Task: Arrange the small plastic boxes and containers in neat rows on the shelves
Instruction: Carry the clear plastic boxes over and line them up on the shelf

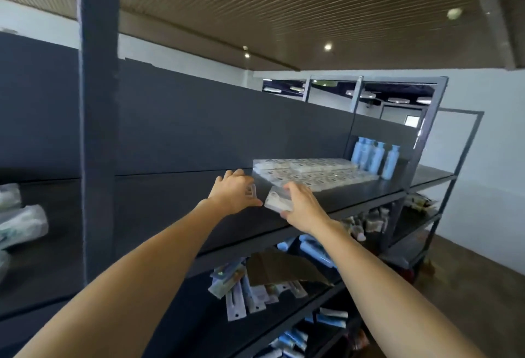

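Both my arms reach up to the dark top shelf (176,210). My left hand (233,191) grips a small clear plastic box (252,190) that stands on edge between its fingers and thumb. Just to its right, my right hand (302,205) holds another small clear box (277,201), tilted, close to the shelf's front edge. Behind both hands, several clear boxes (312,173) lie flat in two neat rows running toward the right end of the shelf.
Pale blue bottles (375,159) stand at the right end of the rows. A thick dark post (98,130) rises at left, with bagged goods (20,224) beyond it. Lower shelves hold loose packets (241,292), a cardboard piece (284,268) and tubes (331,318).
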`<state>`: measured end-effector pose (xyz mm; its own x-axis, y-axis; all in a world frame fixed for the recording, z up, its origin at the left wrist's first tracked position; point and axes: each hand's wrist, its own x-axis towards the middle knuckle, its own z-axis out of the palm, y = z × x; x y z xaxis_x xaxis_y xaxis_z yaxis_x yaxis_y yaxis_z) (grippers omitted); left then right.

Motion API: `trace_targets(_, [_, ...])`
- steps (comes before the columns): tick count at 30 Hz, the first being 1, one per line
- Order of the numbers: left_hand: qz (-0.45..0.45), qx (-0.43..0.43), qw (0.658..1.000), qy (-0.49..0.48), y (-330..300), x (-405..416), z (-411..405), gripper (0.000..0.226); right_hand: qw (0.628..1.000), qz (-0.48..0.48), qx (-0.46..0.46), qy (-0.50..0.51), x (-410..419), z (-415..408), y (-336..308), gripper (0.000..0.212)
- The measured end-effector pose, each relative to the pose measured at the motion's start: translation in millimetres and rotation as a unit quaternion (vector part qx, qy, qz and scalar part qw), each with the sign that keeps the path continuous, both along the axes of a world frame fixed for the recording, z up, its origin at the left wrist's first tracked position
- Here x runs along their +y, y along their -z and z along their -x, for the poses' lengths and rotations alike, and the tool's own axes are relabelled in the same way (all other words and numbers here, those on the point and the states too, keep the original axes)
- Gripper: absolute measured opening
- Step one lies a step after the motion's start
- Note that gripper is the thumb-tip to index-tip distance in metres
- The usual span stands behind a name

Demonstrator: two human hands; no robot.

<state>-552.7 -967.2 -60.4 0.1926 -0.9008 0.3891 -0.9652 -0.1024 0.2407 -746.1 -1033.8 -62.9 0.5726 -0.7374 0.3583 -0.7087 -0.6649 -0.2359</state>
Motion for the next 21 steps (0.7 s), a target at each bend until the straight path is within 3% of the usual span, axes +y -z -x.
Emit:
trace_targets(14, [-0.048, 0.036, 0.992, -0.111, 11, -53, -43, 0.084, 0.990, -0.036, 0.038, -0.130, -105, -68, 11, 0.055])
trace_targets(21, [-0.040, 0.109, 0.975, -0.191, 24, -60, -34, 0.059, 0.965, -0.074, 0.038, -0.250, -138, -90, 19, 0.049])
